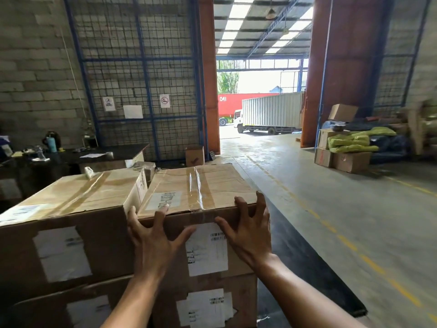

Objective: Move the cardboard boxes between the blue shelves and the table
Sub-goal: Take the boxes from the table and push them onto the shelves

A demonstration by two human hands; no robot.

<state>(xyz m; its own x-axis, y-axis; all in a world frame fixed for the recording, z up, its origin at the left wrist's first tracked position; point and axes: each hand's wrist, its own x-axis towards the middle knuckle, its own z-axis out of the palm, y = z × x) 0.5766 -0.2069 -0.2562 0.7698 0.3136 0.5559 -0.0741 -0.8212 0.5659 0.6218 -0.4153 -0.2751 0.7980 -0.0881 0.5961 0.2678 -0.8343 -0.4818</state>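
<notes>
Head view of four cardboard boxes stacked two by two at the near left. Uppermost at right, the upper right box [201, 185], sealed with clear tape along its top and labelled in white on top and front, set squarely on the lower right box [212, 301] and just beside the upper left box [71, 197], with a narrow gap between the two tops. Below that, the lower left box [78, 311], partly cut off by the bottom edge. Against the near face of the upper right box, at its left corner, the left hand [151, 237], fingers [163, 210] spread wide and nearly straight, tips reaching over the top edge, closed round nothing. Near the right corner, the right hand [251, 233], placed likewise, fingertips resting on the top edge and thumb on the front face, splayed and pressing rather than clasping. Footing of the stack hidden, save for a dark slab [307, 263] on the floor at its right. Behind the stack at left, a dark tabletop [113, 151] carrying papers and a teal bottle [51, 143]. Farther back, a blue wire-mesh frame [142, 60] against the block wall, with a small box [195, 156] on the floor at its foot. At right, well apart, a pile of boxes [345, 160] topped with yellow-green bags [354, 140]. Through the open doorway, a white truck [269, 114] in daylight.
</notes>
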